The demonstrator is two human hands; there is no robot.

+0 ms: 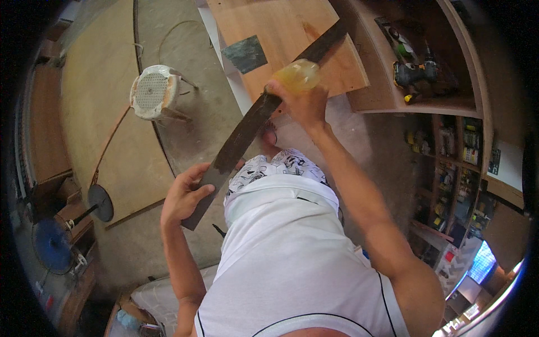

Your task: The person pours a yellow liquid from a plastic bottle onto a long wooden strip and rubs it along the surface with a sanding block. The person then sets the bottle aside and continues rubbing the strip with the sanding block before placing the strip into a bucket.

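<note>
A long dark strip of board point(244, 137) runs slantwise in front of me, from near my waist up over a light wooden panel point(286, 28). Around its lower end my left hand point(188, 195) is closed, thumb on the upper face and fingers beneath. Further up the strip, my right hand point(307, 105) grips a yellowish translucent bottle point(300, 76), blurred by motion, its narrow end close to the strip's surface. Near the strip, a dark green rectangular piece point(245, 54) lies on the panel's left side.
A white round-topped stool point(152, 92) stands on the floor at left, beside a large flat sheet point(106, 146). On the right, a cordless drill point(415, 73) rests in a wooden compartment, with shelves point(457, 163) of small goods nearer. A disc-shaped weight point(101, 202) is at far left.
</note>
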